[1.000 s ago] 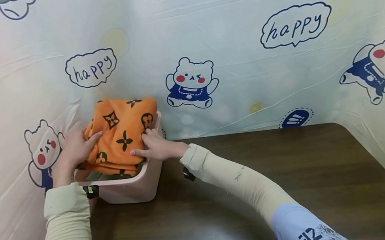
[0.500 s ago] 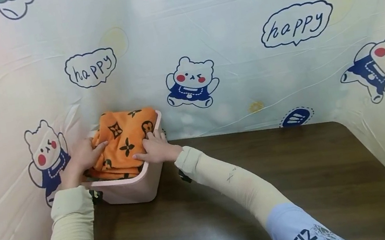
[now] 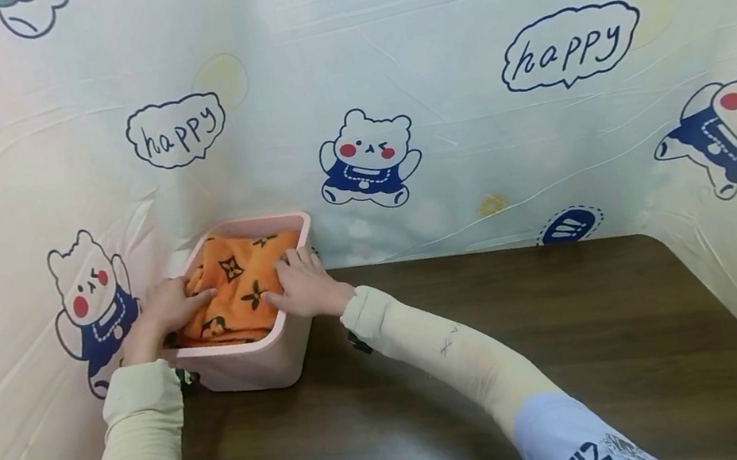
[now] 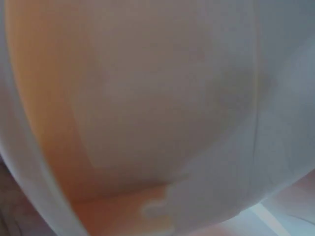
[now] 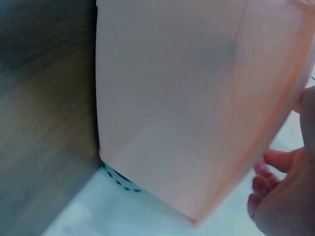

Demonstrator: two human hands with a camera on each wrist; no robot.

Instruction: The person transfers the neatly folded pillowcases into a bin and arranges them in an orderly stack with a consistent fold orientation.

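A folded orange fleece cloth (image 3: 232, 284) with a dark floral print lies inside the pink plastic bin (image 3: 238, 363) in the head view, its top a little below the far rim. My left hand (image 3: 167, 306) reaches over the bin's left side, thumb on the cloth and fingers partly hidden at its edge. Across from it, my right hand (image 3: 308, 284) holds the cloth's right edge, thumb on top, by the right rim. In the right wrist view, curled fingers (image 5: 263, 184) show beside the bin's rim. The left wrist view shows mostly blurred bin wall (image 4: 147, 108).
The bin stands at the left back of a dark brown wooden table (image 3: 471, 374). A pale curtain (image 3: 460, 167) printed with bears and "happy" bubbles hangs behind and along both sides. The bin sits close to the curtain in the left corner.
The orange cloth has sunk lower into the bin, so the far rim now shows behind it. Both hands have moved down with it, the left one also slightly to the right.
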